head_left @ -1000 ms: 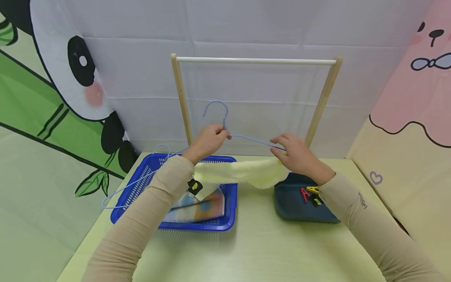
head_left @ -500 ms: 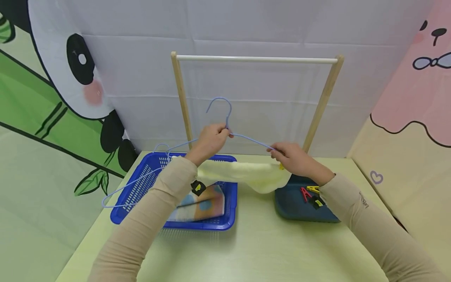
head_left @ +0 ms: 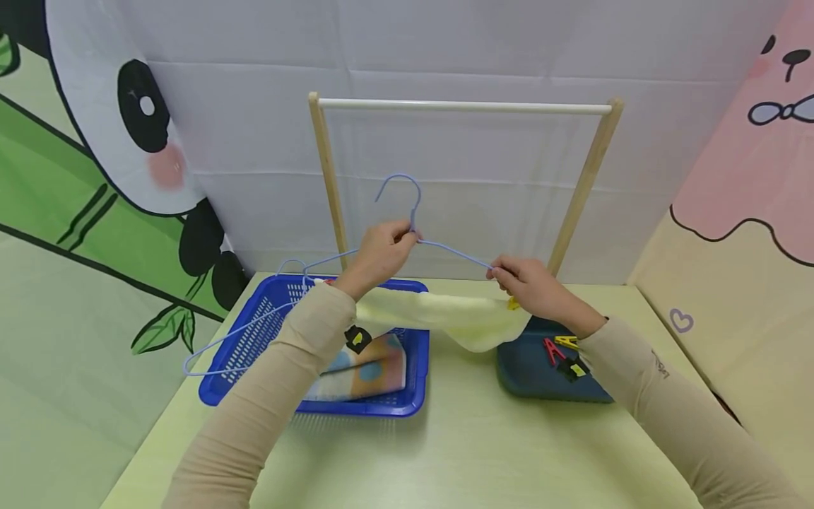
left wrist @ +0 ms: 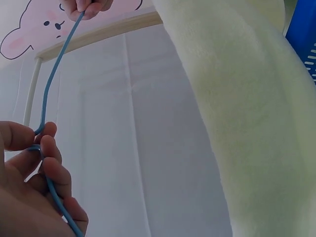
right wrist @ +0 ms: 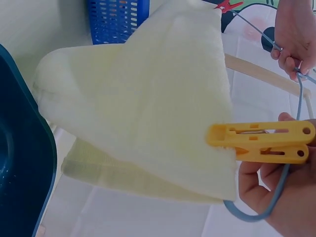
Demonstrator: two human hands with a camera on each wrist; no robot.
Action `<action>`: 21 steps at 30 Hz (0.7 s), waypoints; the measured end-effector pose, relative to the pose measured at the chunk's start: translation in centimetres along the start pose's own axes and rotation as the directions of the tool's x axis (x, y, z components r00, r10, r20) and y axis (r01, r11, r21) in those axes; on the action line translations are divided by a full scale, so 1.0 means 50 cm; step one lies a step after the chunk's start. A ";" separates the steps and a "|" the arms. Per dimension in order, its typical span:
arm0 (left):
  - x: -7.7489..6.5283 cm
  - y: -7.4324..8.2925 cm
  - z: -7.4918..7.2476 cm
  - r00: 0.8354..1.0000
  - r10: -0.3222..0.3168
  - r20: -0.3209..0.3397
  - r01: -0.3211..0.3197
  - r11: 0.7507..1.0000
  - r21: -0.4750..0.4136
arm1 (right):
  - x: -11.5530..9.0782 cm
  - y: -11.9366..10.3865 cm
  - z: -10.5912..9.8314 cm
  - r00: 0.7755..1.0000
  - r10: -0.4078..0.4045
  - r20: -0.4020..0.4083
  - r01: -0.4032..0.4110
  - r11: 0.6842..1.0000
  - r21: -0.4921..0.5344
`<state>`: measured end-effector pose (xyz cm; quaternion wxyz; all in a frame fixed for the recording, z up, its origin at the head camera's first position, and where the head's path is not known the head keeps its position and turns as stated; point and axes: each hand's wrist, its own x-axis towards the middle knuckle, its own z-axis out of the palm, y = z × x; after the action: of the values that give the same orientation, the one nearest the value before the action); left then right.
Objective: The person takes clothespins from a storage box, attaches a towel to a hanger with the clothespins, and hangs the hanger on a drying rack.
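A blue wire hanger is held up in front of the rack by both hands. My left hand pinches it at the base of its hook. Farther along, my right hand grips its right shoulder near the end. Pale yellow fuzzy cloth hangs folded from the hanger's lower part. In the right wrist view, a yellow clothespin bites the cloth's near edge beside my right fingers. At the far end a red clothespin shows on the cloth.
Behind stands a wooden rack with a white rod. A blue basket at left holds folded patterned cloth; another blue hanger lies across it. A dark teal tray at right holds red and yellow clothespins.
My right fingers have gone from loosely spread at the hanger to curled round its shoulder. The hanger and left hand have shifted slightly right, and the hook sits a little higher.
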<state>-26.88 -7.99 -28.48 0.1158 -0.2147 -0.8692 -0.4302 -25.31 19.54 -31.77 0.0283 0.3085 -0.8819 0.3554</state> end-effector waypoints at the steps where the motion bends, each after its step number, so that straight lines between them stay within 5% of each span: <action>1: 0.000 -0.002 -0.002 1.000 0.004 -0.001 -0.004 1.000 -0.001 | 0.000 0.000 0.000 1.000 -0.001 -0.008 0.000 1.000 -0.006; 15: 0.002 -0.060 -0.020 0.999 0.014 -0.035 -0.013 1.000 0.013 | -0.007 0.004 -0.012 0.996 0.040 -0.080 -0.046 0.996 -0.078; 21: 0.011 -0.077 -0.024 0.998 0.015 -0.059 -0.010 0.996 0.085 | -0.009 -0.004 -0.029 0.992 0.066 -0.105 -0.076 0.992 -0.098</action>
<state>-29.15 -10.87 -30.21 0.1533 -0.2020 -0.8813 -0.3987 -25.08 20.62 -30.71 0.0760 0.2566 -0.9067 0.3261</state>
